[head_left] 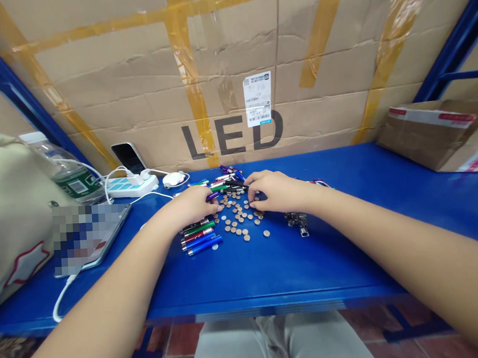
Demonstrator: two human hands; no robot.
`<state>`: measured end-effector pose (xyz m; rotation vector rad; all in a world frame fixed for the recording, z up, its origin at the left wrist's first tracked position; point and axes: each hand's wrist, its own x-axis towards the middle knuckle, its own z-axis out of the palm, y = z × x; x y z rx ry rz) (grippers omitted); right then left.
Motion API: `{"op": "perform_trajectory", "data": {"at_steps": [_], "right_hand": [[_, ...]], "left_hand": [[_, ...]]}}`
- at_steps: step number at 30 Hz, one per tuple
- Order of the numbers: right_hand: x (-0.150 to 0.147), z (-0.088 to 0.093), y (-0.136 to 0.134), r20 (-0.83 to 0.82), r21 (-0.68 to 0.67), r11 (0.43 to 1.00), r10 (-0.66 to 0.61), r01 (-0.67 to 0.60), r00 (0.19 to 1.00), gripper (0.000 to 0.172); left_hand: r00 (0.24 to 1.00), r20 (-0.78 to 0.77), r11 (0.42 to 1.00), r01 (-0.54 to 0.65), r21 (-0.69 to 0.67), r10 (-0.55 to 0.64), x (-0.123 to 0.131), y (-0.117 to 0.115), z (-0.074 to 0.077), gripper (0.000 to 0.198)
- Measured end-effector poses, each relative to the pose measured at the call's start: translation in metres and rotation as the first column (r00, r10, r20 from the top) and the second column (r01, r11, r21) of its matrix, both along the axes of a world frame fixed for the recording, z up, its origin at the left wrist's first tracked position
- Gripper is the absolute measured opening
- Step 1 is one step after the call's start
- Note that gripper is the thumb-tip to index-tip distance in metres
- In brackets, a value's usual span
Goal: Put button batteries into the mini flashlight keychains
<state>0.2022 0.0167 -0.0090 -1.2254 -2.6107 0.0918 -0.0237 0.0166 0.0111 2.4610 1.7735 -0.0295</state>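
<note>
My left hand [196, 205] is closed round a short purple metal tube [212, 196], probably a penlight body. My right hand [269, 191] is curled, thumb and fingertips close together above the small discs; whatever is between them is too small to make out. Loose round metal discs [238, 232], like button cells or coins, lie scattered between both hands. Below my left hand lies a row of coloured metal tubes [204, 245] in blue, red, green and black. More tubes [227, 184] are heaped behind the discs, partly hidden by my fingers.
Small metal clips [300, 224] lie under my right forearm. On the left are a phone [101, 239], a power strip [131, 185] with white cables, a bottle [74, 177] and a beige bag [20, 212]. An open carton [433, 137] stands right; a large LED carton [146, 98] backs the blue table [264, 274].
</note>
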Motion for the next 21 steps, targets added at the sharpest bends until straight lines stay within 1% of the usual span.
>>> {"op": "perform_trajectory", "data": {"at_steps": [3,7,11,14,17,19,21], "right_hand": [[0.0,0.0,0.0,0.001,0.004,1.0,-0.001,0.001,1.0,0.014],[0.0,0.0,0.0,0.013,0.01,1.0,0.0,0.0,1.0,0.014],[0.0,-0.001,0.001,0.02,0.011,1.0,0.002,-0.003,1.0,0.014],[0.0,-0.001,0.001,0.019,0.009,1.0,0.004,-0.004,1.0,0.014],[-0.001,0.0,0.0,0.0,0.01,1.0,0.001,-0.001,1.0,0.013],[-0.001,0.002,-0.001,-0.044,0.013,1.0,0.013,-0.013,0.999,0.012],[0.0,0.004,-0.001,-0.131,0.026,0.999,0.05,-0.047,0.99,0.012]], "left_hand": [[1.0,-0.014,1.0,0.02,0.018,-0.02,0.005,-0.003,0.001,0.029],[0.996,-0.03,0.995,0.086,0.047,-0.085,0.01,-0.006,0.001,0.031],[0.994,-0.009,0.993,0.109,0.04,-0.108,0.012,-0.005,0.0,0.033],[0.991,0.045,0.992,0.125,0.019,-0.126,0.011,-0.004,-0.002,0.033],[0.983,0.116,0.989,0.145,0.007,-0.145,0.01,-0.006,-0.002,0.038],[0.966,0.197,0.986,0.167,0.024,-0.169,0.009,-0.008,-0.001,0.04],[0.933,0.298,0.98,0.192,0.053,-0.199,0.01,-0.012,0.0,0.038]]}}
